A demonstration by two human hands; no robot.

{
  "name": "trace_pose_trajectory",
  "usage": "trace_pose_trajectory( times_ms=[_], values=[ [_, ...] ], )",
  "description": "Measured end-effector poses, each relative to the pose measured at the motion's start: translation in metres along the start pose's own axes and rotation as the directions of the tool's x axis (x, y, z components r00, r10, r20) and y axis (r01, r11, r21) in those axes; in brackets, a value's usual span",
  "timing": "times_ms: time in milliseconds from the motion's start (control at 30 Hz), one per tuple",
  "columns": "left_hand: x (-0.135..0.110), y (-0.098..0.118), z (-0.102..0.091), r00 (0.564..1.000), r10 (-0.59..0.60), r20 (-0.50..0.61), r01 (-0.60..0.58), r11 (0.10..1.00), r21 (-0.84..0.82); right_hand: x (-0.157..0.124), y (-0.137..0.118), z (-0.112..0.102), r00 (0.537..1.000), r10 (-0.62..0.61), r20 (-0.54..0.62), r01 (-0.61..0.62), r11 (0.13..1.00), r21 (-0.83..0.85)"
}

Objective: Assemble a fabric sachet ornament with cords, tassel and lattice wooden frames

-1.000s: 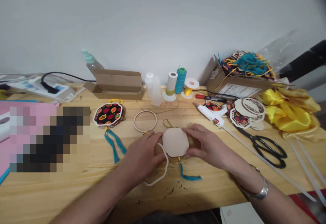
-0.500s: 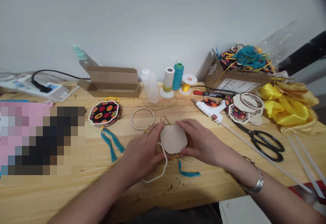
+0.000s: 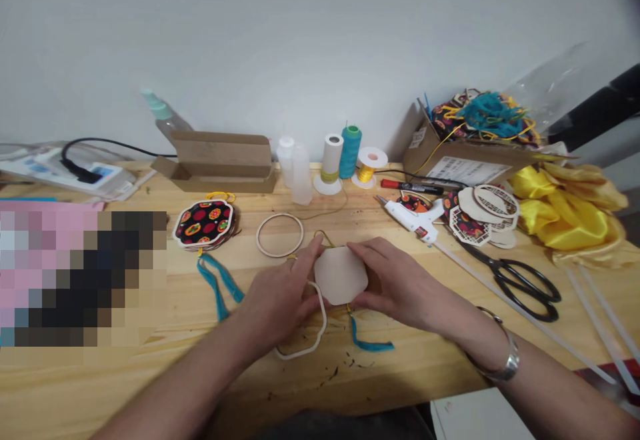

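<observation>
A plain beige panel [image 3: 341, 275] with rounded corners lies between my two hands, low over the table. My left hand [image 3: 281, 297] closes on its left edge, fingertips at the top corner and thumb below. On the opposite edge, my right hand [image 3: 403, 285] grips with curled fingers and thumb. A teal tassel [image 3: 371, 345] hangs from the panel's near side, and a gold cord loop [image 3: 325, 235] shows at its far side. Partly under my left hand is a pale, open wavy frame [image 3: 324, 323]. A thin wooden ring [image 3: 258, 239] rests just beyond that hand.
Left stands a stack of floral pieces [image 3: 204, 223] with a teal tassel. A glue gun [image 3: 413, 219], black scissors [image 3: 525, 287] and yellow satin [image 3: 565, 203] lie right. Thread spools [image 3: 351, 152], bottles [image 3: 301, 177] and an open cardboard box [image 3: 220, 160] line the wall.
Both hands keep their hold on the panel with almost no movement. The wavy frame under my left hand has shifted slightly to the left.
</observation>
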State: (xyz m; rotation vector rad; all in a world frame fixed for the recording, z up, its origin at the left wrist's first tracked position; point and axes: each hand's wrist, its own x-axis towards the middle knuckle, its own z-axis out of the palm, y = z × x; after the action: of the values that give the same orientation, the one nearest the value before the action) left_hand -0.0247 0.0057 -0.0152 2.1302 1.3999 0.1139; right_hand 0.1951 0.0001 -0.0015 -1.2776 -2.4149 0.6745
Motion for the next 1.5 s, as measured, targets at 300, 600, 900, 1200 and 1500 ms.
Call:
trace_pose_trajectory(
  times_ms=[300, 600, 900, 1200, 1500],
  values=[
    [0.0, -0.007, -0.002, 0.997, 0.041, -0.069, -0.055, 0.978, -0.203, -0.001, 0.007, 0.001, 0.999, 0.026, -0.045, -0.021, 0.996, 0.09],
    [0.001, 0.007, -0.013, 0.992, -0.126, 0.007, 0.062, 0.44, -0.896, 0.007, 0.006, 0.005, 0.953, 0.292, -0.081, -0.191, 0.786, 0.588],
    [0.002, 0.019, -0.013, 1.0, 0.005, -0.002, -0.001, -0.143, -0.99, 0.034, -0.019, -0.005, 0.971, 0.19, -0.145, -0.056, 0.773, 0.632],
    [0.008, 0.015, -0.011, 0.993, 0.061, -0.102, -0.094, -0.118, -0.989, 0.032, -0.011, -0.009, 0.983, 0.125, -0.133, -0.035, 0.844, 0.536],
    [0.008, 0.002, 0.002, 0.997, 0.046, -0.061, -0.059, -0.025, -0.998, 0.028, -0.016, -0.003, 0.977, -0.001, -0.213, 0.088, 0.913, 0.399]
  ],
)
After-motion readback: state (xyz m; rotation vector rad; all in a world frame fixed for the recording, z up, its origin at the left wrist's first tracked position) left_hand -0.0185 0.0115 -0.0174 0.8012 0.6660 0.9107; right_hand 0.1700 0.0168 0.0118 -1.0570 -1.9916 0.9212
